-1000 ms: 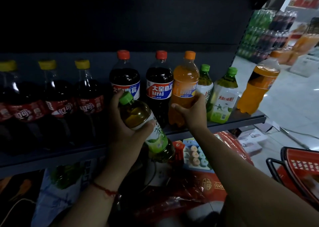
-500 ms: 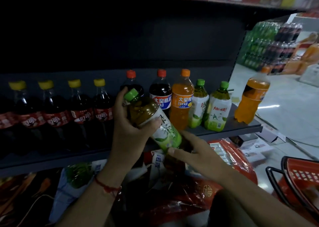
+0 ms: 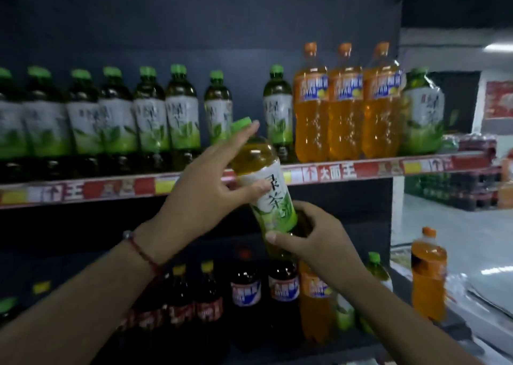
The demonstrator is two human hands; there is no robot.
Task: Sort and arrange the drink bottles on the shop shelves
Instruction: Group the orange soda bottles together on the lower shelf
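Fingers of both hands grip the tilted green tea bottle

Tea bottle is held tilted in front of the upper shelf edge, left hand on its upper part, right hand at its base. Tea bottle row stands on the upper shelf's left, orange soda bottles toward its right end. Cola bottles are ranged on the lower shelf below.

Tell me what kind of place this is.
Most likely a shop's drinks aisle: rows of green tea bottles and orange sodas on a shelf with price strips, plus stacked crates beyond.
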